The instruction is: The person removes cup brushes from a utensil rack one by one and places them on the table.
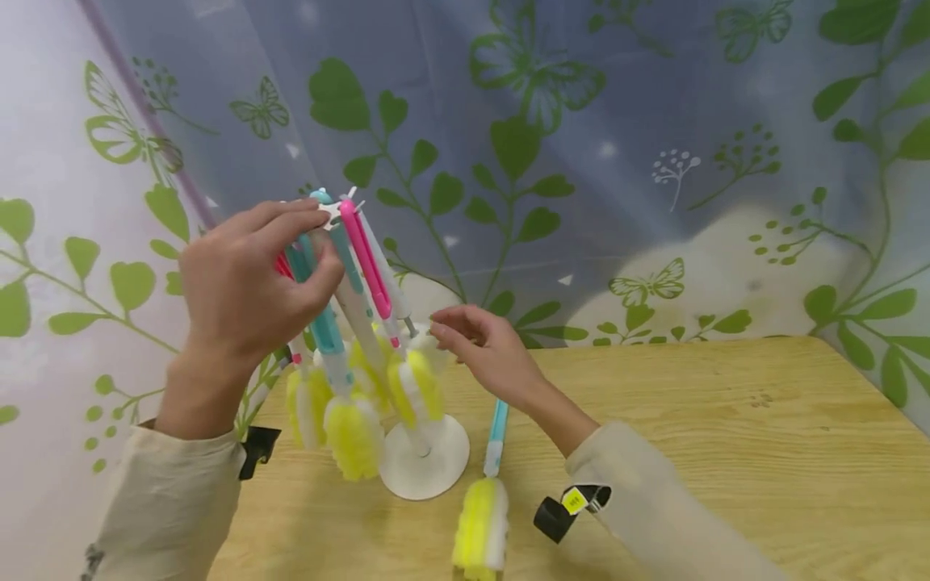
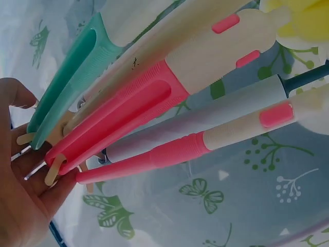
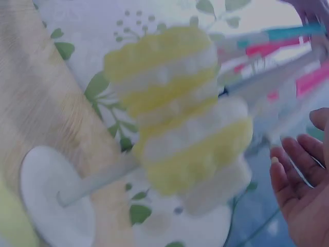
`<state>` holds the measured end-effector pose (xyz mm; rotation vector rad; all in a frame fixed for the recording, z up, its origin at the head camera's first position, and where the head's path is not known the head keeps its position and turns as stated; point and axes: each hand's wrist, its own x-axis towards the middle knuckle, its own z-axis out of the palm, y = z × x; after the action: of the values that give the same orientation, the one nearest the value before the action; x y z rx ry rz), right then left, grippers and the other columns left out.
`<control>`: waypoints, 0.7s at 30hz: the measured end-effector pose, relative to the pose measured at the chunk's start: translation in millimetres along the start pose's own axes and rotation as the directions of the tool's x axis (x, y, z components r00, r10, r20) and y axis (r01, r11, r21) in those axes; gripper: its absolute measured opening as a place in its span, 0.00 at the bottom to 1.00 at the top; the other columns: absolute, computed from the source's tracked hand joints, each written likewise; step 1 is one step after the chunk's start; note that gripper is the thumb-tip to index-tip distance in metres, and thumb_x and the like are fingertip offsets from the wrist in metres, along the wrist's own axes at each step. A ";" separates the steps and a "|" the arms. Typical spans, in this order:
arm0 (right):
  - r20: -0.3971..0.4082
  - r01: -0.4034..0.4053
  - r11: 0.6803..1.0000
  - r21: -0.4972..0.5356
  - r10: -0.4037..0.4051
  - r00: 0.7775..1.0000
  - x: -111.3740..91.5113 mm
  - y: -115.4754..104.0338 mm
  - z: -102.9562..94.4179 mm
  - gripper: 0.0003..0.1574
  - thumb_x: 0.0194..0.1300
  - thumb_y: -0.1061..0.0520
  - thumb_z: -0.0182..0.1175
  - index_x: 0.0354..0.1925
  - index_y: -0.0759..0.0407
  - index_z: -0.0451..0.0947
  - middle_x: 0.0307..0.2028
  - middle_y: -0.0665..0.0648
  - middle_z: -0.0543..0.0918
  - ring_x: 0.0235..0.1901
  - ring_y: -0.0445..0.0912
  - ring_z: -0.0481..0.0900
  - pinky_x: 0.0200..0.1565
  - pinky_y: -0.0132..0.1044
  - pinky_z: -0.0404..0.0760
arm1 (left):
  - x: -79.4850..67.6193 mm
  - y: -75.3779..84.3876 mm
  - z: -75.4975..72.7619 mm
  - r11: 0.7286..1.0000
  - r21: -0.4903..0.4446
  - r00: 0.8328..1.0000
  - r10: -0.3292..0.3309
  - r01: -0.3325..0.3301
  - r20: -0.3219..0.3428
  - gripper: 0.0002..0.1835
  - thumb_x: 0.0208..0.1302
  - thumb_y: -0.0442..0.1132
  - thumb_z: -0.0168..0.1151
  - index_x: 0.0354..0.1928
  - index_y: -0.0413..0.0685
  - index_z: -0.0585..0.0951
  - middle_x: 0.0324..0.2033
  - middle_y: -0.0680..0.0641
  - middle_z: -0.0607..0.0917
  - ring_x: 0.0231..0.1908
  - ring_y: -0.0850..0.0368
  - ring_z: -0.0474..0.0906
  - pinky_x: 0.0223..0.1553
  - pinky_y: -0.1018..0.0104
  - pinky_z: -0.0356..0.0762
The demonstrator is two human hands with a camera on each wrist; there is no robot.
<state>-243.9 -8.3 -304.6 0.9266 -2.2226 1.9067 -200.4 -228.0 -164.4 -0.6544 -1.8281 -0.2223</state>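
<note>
My left hand [image 1: 243, 282] grips the top of a white stand [image 1: 446, 476], its thumb and fingers about the hooked head. The stand leans, its round base low over the wooden table. From its hooks hang several sponge bottle brushes with yellow and white heads [image 1: 354, 436] and teal or pink handles [image 1: 370, 266]. In the left wrist view, pink handles [image 2: 123, 118] hang close to the palm. Just right of the hanging brushes is my right hand [image 1: 490, 355], fingers loosely bent with nothing held; the right wrist view shows its fingertips [image 3: 277, 164] near a grey-stemmed brush.
A loose teal-handled sponge brush [image 1: 479, 524] lies on the wooden table [image 1: 690, 452], right of the stand's base. Behind the table hangs a curtain [image 1: 639, 210] printed with leaves and butterflies.
</note>
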 end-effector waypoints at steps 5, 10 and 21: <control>-0.012 0.059 0.998 -0.017 -0.059 0.998 15.0 -19.1 16.1 0.25 0.68 0.47 0.56 0.59 0.55 0.74 0.51 0.49 0.79 0.48 0.41 0.77 0.49 0.40 0.75 | 0.4 2.8 -1.8 0.999 0.044 0.999 -0.009 0.007 0.033 0.15 0.55 0.39 0.54 0.34 0.39 0.87 0.37 0.45 0.87 0.30 0.46 0.85 0.12 0.63 0.54; -0.031 0.089 0.996 -0.009 -0.090 0.996 23.6 -22.3 25.8 0.25 0.67 0.47 0.58 0.59 0.54 0.75 0.51 0.48 0.80 0.49 0.39 0.77 0.48 0.40 0.76 | 0.7 5.1 0.7 0.997 0.071 0.999 -0.023 0.021 0.032 0.15 0.55 0.39 0.53 0.33 0.38 0.86 0.37 0.43 0.87 0.31 0.45 0.84 0.13 0.64 0.55; -0.073 0.105 0.994 0.009 -0.104 0.992 29.4 -26.6 34.5 0.22 0.64 0.51 0.62 0.54 0.58 0.77 0.43 0.49 0.83 0.41 0.40 0.81 0.44 0.37 0.79 | -0.5 12.5 12.5 0.991 0.033 0.989 -0.125 0.128 -0.073 0.13 0.52 0.38 0.55 0.30 0.39 0.87 0.35 0.45 0.88 0.31 0.43 0.84 0.17 0.60 0.58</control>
<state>-244.0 -52.9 -276.7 0.9395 -2.0814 1.8797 -203.8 -212.1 -171.4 -0.4989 -1.8034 -0.2914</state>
